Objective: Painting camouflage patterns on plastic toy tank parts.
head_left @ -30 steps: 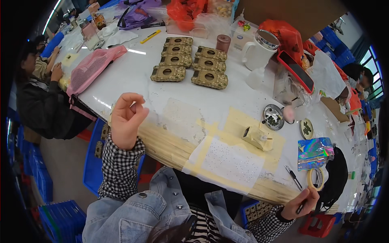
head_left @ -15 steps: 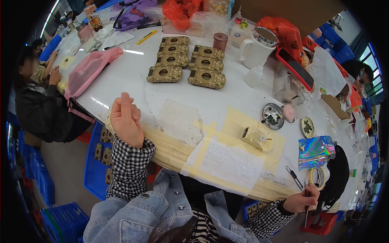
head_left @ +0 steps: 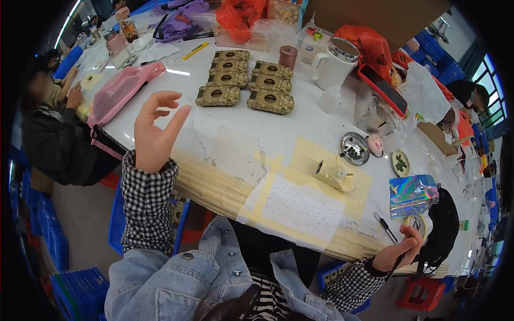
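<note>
My left hand (head_left: 155, 131) is raised above the table's near left edge, fingers curved and apart from the thumb, with nothing in it. Close to the right front edge, my right hand (head_left: 399, 251) is closed round a thin dark tool (head_left: 395, 266), whose kind I cannot make out. A black pen (head_left: 384, 227) and a roll of tape (head_left: 421, 223) lie by that hand. Between my hands is a white sheet (head_left: 300, 208) with many tiny dots, taped down. Behind it sits a tape-covered block (head_left: 333, 175) with a thin stick. Several camouflage toy tank hulls (head_left: 270, 100) stand in two columns farther back.
A metal dish (head_left: 355, 148) and a smaller dish (head_left: 400, 163) hold small green pieces. A shiny pouch (head_left: 412, 196) and a black bag (head_left: 444, 230) lie at right. A white mug (head_left: 334, 67), red phone (head_left: 383, 90) and pink mesh bag (head_left: 123, 91) stand farther back. A person sits at left.
My left hand has opened from a closed pinch and moved slightly left and up. My right hand has turned and risen a little, its tool now tilted. The view has shifted slightly.
</note>
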`<state>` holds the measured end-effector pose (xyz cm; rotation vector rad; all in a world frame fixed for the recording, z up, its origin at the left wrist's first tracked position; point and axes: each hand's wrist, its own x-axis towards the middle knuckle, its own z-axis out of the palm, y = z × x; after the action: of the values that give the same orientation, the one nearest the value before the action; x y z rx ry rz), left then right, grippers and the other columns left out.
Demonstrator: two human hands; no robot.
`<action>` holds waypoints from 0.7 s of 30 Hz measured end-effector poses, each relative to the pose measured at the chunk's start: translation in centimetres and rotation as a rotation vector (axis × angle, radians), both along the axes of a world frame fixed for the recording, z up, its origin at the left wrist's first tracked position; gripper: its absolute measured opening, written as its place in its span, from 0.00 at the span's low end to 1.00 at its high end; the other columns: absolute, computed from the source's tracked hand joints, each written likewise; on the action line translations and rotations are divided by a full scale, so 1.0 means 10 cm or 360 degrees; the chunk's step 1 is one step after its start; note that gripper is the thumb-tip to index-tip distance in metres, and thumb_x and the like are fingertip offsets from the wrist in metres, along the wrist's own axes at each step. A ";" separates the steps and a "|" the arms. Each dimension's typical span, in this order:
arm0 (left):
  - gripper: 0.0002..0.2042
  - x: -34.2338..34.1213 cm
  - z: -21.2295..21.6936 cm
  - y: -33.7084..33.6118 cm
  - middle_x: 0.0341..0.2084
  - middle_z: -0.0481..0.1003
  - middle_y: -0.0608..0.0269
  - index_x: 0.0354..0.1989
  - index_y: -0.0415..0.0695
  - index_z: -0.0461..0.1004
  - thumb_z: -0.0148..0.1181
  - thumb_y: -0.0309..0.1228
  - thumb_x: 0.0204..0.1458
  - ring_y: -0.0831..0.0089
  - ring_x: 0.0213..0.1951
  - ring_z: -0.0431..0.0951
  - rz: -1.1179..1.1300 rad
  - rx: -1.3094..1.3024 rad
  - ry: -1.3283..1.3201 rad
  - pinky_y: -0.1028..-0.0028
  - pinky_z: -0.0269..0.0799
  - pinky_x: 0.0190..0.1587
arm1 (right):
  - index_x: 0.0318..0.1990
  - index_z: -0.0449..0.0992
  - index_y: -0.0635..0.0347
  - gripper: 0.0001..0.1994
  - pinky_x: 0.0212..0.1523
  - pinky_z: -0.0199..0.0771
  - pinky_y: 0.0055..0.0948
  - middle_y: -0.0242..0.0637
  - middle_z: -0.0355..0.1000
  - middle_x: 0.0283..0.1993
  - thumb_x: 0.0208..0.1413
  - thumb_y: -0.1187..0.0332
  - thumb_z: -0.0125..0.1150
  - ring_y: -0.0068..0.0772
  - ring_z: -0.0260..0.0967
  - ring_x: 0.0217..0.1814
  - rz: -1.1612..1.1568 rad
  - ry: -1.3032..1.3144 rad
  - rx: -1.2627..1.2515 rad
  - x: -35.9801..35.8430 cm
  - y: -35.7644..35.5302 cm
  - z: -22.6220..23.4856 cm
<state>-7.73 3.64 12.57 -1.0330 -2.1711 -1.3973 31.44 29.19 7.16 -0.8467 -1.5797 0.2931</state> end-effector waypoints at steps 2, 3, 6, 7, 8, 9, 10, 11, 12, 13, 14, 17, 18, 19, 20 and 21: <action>0.17 -0.33 0.06 0.05 0.36 0.74 0.59 0.44 0.41 0.74 0.68 0.30 0.44 0.64 0.43 0.73 -0.0107 -0.0585 0.0354 0.69 0.68 0.47 | 0.34 0.69 0.64 0.24 0.40 0.66 0.28 0.38 0.69 0.32 0.67 0.51 0.37 0.29 0.65 0.33 0.0057 -0.0019 -0.0001 0.00 -0.01 0.00; 0.19 -0.50 0.00 0.10 0.39 0.74 0.58 0.44 0.42 0.74 0.68 0.30 0.43 0.62 0.46 0.72 -0.0199 -0.0791 0.0412 0.66 0.68 0.49 | 0.34 0.69 0.64 0.24 0.40 0.65 0.28 0.38 0.69 0.32 0.67 0.51 0.37 0.29 0.65 0.33 0.0087 -0.0021 -0.0001 -0.01 -0.01 -0.01; 0.23 -0.67 -0.14 0.29 0.44 0.72 0.56 0.49 0.43 0.70 0.69 0.30 0.42 0.59 0.48 0.72 -0.0195 -0.0875 0.0067 0.66 0.68 0.52 | 0.33 0.69 0.64 0.24 0.39 0.64 0.28 0.38 0.68 0.31 0.67 0.50 0.36 0.29 0.64 0.33 0.0115 -0.0046 -0.0011 0.00 -0.01 -0.02; 0.25 -0.70 -0.22 0.34 0.45 0.72 0.55 0.50 0.43 0.69 0.70 0.30 0.41 0.58 0.49 0.71 -0.0180 -0.0800 0.0059 0.66 0.67 0.53 | 0.33 0.69 0.64 0.25 0.39 0.63 0.28 0.38 0.68 0.30 0.67 0.50 0.36 0.29 0.64 0.32 0.0121 -0.0033 -0.0012 0.00 -0.01 -0.02; 0.27 -0.73 -0.34 0.37 0.46 0.71 0.55 0.52 0.43 0.67 0.70 0.30 0.41 0.58 0.50 0.71 -0.0161 -0.0728 0.0038 0.67 0.67 0.53 | 0.33 0.69 0.64 0.25 0.38 0.63 0.28 0.38 0.67 0.30 0.67 0.50 0.36 0.29 0.63 0.32 0.0133 -0.0031 -0.0017 -0.01 -0.01 -0.02; 0.29 -0.76 -0.43 0.38 0.46 0.71 0.55 0.53 0.43 0.66 0.71 0.29 0.41 0.58 0.51 0.71 -0.0139 -0.0657 0.0017 0.67 0.67 0.54 | 0.33 0.69 0.64 0.25 0.38 0.62 0.28 0.37 0.67 0.29 0.67 0.50 0.36 0.29 0.63 0.32 0.0148 -0.0027 -0.0022 -0.02 -0.02 -0.02; 0.31 -0.80 -0.48 0.38 0.48 0.71 0.54 0.55 0.42 0.63 0.71 0.29 0.40 0.58 0.53 0.70 -0.0181 -0.0687 -0.0065 0.67 0.67 0.55 | 0.33 0.69 0.65 0.25 0.37 0.62 0.28 0.38 0.66 0.29 0.67 0.50 0.35 0.29 0.63 0.32 0.0148 -0.0045 -0.0015 -0.01 -0.02 -0.02; 0.32 -0.83 -0.53 0.40 0.48 0.71 0.54 0.55 0.42 0.63 0.71 0.29 0.40 0.59 0.53 0.70 -0.0201 -0.0650 -0.0103 0.67 0.68 0.54 | 0.33 0.69 0.65 0.25 0.37 0.62 0.27 0.38 0.66 0.29 0.67 0.50 0.35 0.29 0.62 0.31 0.0152 -0.0061 -0.0007 -0.01 -0.02 -0.02; 0.32 -0.86 -0.56 0.42 0.49 0.71 0.54 0.55 0.42 0.63 0.71 0.29 0.40 0.59 0.53 0.71 -0.0218 -0.0614 -0.0139 0.67 0.68 0.54 | 0.33 0.69 0.65 0.26 0.36 0.61 0.27 0.38 0.66 0.29 0.67 0.49 0.35 0.29 0.62 0.31 0.0159 -0.0076 -0.0001 0.00 -0.02 -0.01; 0.32 -0.87 -0.55 0.41 0.50 0.71 0.53 0.55 0.41 0.63 0.71 0.29 0.40 0.60 0.53 0.71 -0.0229 -0.0591 -0.0171 0.67 0.68 0.54 | 0.33 0.69 0.65 0.26 0.36 0.61 0.27 0.38 0.65 0.29 0.67 0.49 0.35 0.29 0.61 0.31 0.0175 -0.0074 -0.0009 -0.01 -0.03 -0.01; 0.32 -0.87 -0.54 0.41 0.50 0.71 0.53 0.55 0.41 0.63 0.71 0.29 0.40 0.60 0.53 0.71 -0.0245 -0.0611 -0.0214 0.67 0.68 0.54 | 0.33 0.69 0.65 0.26 0.36 0.61 0.27 0.38 0.65 0.29 0.67 0.49 0.35 0.29 0.61 0.31 0.0191 -0.0071 -0.0018 -0.01 -0.04 0.00; 0.33 -0.83 -0.50 0.39 0.50 0.71 0.53 0.56 0.41 0.63 0.72 0.28 0.40 0.61 0.53 0.71 -0.0292 -0.0615 -0.0342 0.66 0.68 0.55 | 0.34 0.68 0.66 0.27 0.35 0.60 0.27 0.39 0.65 0.29 0.67 0.47 0.35 0.29 0.61 0.30 0.0183 -0.0059 -0.0036 0.00 -0.05 0.00; 0.33 -0.82 -0.48 0.38 0.50 0.71 0.52 0.56 0.40 0.63 0.72 0.28 0.40 0.61 0.53 0.72 -0.0301 -0.0579 -0.0377 0.66 0.68 0.56 | 0.34 0.68 0.66 0.27 0.35 0.60 0.26 0.39 0.65 0.29 0.67 0.47 0.35 0.29 0.61 0.30 0.0180 -0.0038 -0.0035 -0.01 -0.05 -0.01; 0.33 -0.82 -0.48 0.38 0.50 0.71 0.52 0.57 0.40 0.63 0.72 0.28 0.40 0.61 0.53 0.72 -0.0308 -0.0538 -0.0407 0.66 0.67 0.57 | 0.34 0.68 0.66 0.27 0.35 0.60 0.26 0.39 0.65 0.29 0.67 0.47 0.35 0.29 0.60 0.30 0.0180 -0.0012 -0.0027 -0.01 -0.04 -0.01; 0.32 -0.83 -0.50 0.37 0.50 0.71 0.52 0.56 0.40 0.64 0.72 0.28 0.41 0.61 0.53 0.72 -0.0305 -0.0526 -0.0380 0.66 0.68 0.57 | 0.34 0.68 0.66 0.27 0.35 0.60 0.26 0.39 0.65 0.29 0.67 0.47 0.34 0.29 0.60 0.30 0.0194 -0.0025 -0.0032 -0.02 -0.03 -0.02; 0.32 -0.85 -0.53 0.34 0.50 0.72 0.51 0.56 0.40 0.64 0.72 0.28 0.41 0.61 0.54 0.72 -0.0303 -0.0514 -0.0354 0.65 0.68 0.57 | 0.34 0.68 0.66 0.27 0.35 0.60 0.26 0.39 0.65 0.29 0.67 0.47 0.34 0.29 0.60 0.30 0.0208 -0.0038 -0.0038 -0.01 -0.03 -0.02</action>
<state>-16.20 7.01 7.29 -1.2798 -2.5828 -1.3217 31.31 28.86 6.99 -0.7691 -1.6598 0.3970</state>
